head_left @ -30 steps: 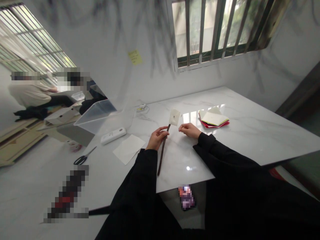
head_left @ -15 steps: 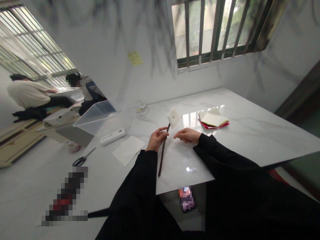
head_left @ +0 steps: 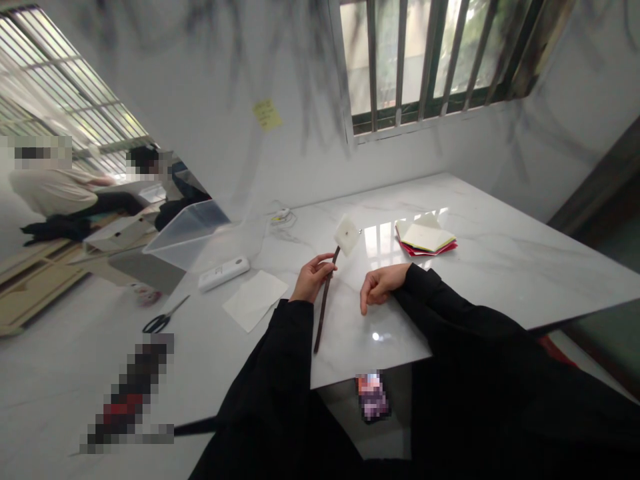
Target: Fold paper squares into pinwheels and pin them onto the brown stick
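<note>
My left hand (head_left: 311, 275) pinches a thin dark brown stick (head_left: 324, 310) near its upper end, thumb and fingers closed round it. The stick slants, its lower end near the table's front edge. At its top is a cream square piece (head_left: 345, 243) with a small dark dot in the middle. To the right of the stick, my right hand (head_left: 383, 283) is held apart from it over the table. Its index finger points down, the other fingers are bent, and I see nothing held in it. A tiny shiny bit (head_left: 360, 231) lies beside the square.
A stack of coloured paper squares (head_left: 427, 239) lies to the right. At left are a white paper sheet (head_left: 254, 300), a white oblong device (head_left: 223, 273), scissors (head_left: 163, 320) and a clear plastic bin (head_left: 187, 230). A phone (head_left: 373, 397) lies below the table edge. Two people sit far left.
My right hand has drawn back to the right, away from the stick, and its index finger now points downward. My left hand keeps its hold on the stick.
</note>
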{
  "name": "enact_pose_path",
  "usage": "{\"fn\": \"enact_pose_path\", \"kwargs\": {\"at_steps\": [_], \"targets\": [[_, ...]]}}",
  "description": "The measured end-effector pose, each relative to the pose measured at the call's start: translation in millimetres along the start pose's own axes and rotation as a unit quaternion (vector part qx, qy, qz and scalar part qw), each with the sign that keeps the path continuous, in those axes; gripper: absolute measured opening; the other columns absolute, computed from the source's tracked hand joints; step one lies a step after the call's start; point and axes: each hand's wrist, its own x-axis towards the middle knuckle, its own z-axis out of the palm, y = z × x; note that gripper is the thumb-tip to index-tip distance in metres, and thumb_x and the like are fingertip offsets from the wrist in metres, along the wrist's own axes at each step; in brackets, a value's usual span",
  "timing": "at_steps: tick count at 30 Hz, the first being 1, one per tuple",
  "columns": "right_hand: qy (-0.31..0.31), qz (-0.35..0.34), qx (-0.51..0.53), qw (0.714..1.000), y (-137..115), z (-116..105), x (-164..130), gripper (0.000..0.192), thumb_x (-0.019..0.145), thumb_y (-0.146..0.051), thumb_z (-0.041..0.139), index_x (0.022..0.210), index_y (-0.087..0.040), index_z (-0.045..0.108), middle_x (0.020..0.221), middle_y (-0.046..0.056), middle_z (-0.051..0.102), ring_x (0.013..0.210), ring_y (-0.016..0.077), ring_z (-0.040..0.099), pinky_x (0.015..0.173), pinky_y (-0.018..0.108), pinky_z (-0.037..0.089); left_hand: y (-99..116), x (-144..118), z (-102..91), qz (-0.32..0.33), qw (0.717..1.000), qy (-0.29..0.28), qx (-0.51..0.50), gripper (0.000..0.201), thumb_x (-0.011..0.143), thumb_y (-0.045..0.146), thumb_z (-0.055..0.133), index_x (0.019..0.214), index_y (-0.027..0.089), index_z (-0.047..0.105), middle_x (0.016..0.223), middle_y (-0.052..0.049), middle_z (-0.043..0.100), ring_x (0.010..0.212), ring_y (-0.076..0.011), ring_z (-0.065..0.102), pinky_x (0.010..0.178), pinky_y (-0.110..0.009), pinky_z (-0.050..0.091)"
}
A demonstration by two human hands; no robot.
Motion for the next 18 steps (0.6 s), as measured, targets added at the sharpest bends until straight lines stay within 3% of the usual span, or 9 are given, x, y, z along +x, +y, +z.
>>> {"fn": "enact_pose_path", "kwargs": {"at_steps": [1,2,4,8,12,14,15,16,18], "targets": [[-0.008,-0.008,0.01,1.0,0.5,1.1,0.4,0.034,0.077,-0.031,0.078,0.104,-0.009,0.075,0.054,-0.008,0.045,0.046,0.006,0.032,0.045,0.021,0.019,0.4,-0.1,0.3,0.0,1.0,0.0,0.0,0.058,0.065,0.042,0.092,0.114,0.015,0.074,0.078,-0.003,0.073,0.065,-0.0107,0.057,0.065,-0.025,0.043],[0.031,-0.027,0.032,0.999,1.1,1.1,1.3,0.032,0.08,-0.033,0.077,0.102,-0.01,0.074,0.054,-0.009,0.043,0.046,0.006,0.03,0.045,0.021,0.018,0.8,-0.1,0.7,-0.001,1.0,-0.002,0.001,0.058,0.065,0.042,0.092,0.114,0.015,0.074,0.078,-0.003,0.073,0.066,-0.0108,0.058,0.065,-0.025,0.044],[0.173,-0.069,0.086,0.979,2.0,-2.3,3.7,0.026,0.082,-0.031,0.073,0.1,-0.013,0.071,0.055,-0.009,0.038,0.047,0.0063,0.026,0.044,0.021,0.016,1.5,0.0,1.4,-0.004,1.0,-0.005,0.001,0.059,0.065,0.042,0.093,0.113,0.015,0.074,0.078,-0.003,0.073,0.066,-0.0109,0.058,0.066,-0.025,0.044],[0.431,-0.094,0.141,0.886,2.2,-15.2,7.2,0.025,0.083,-0.023,0.068,0.107,-0.016,0.064,0.062,-0.007,0.039,0.05,0.0076,0.026,0.044,0.021,0.016,2.5,0.3,1.9,-0.009,1.0,-0.001,0.001,0.058,0.063,0.043,0.093,0.112,0.016,0.075,0.078,-0.003,0.073,0.066,-0.0115,0.058,0.067,-0.026,0.045],[0.585,-0.086,0.152,0.792,0.3,-23.5,8.3,0.06,0.084,-0.021,0.065,0.141,-0.018,0.047,0.07,-0.003,0.049,0.052,0.0099,0.033,0.045,0.022,0.021,2.6,0.2,1.6,-0.008,1.0,-0.001,0.005,0.058,0.064,0.043,0.093,0.112,0.016,0.075,0.079,-0.003,0.073,0.067,-0.0115,0.058,0.067,-0.026,0.045],[0.595,-0.098,0.154,0.783,-0.8,-22.3,7.2,0.069,0.084,-0.019,0.065,0.149,-0.019,0.04,0.07,-0.004,0.049,0.053,0.0101,0.033,0.046,0.022,0.021,2.4,0.1,1.4,-0.008,1.0,-0.005,0.007,0.058,0.064,0.043,0.092,0.112,0.016,0.075,0.079,-0.003,0.073,0.067,-0.0113,0.058,0.067,-0.026,0.044],[0.564,-0.11,0.153,0.804,-1.0,-19.8,6.0,0.069,0.083,-0.019,0.065,0.148,-0.019,0.042,0.069,-0.005,0.048,0.052,0.0096,0.031,0.046,0.022,0.02,2.3,0.0,1.3,-0.009,1.0,-0.007,0.01,0.058,0.065,0.043,0.092,0.113,0.016,0.075,0.079,-0.003,0.073,0.067,-0.0113,0.058,0.067,-0.025,0.044],[0.501,-0.12,0.147,0.845,-1.0,-16.3,4.4,0.065,0.082,-0.019,0.066,0.144,-0.018,0.047,0.067,-0.006,0.046,0.051,0.0089,0.029,0.046,0.022,0.018,2.0,0.0,1.1,-0.009,1.0,-0.009,0.015,0.058,0.065,0.043,0.092,0.113,0.016,0.075,0.08,-0.003,0.073,0.067,-0.0113,0.058,0.067,-0.025,0.044],[0.264,-0.111,0.11,0.952,-0.2,-6.8,0.8,0.053,0.079,-0.022,0.07,0.131,-0.014,0.06,0.063,-0.007,0.043,0.05,0.0076,0.027,0.046,0.023,0.017,1.3,-0.1,0.7,-0.006,1.0,-0.013,0.026,0.058,0.066,0.044,0.092,0.114,0.016,0.075,0.08,-0.003,0.073,0.067,-0.0112,0.058,0.066,-0.025,0.043]]}}
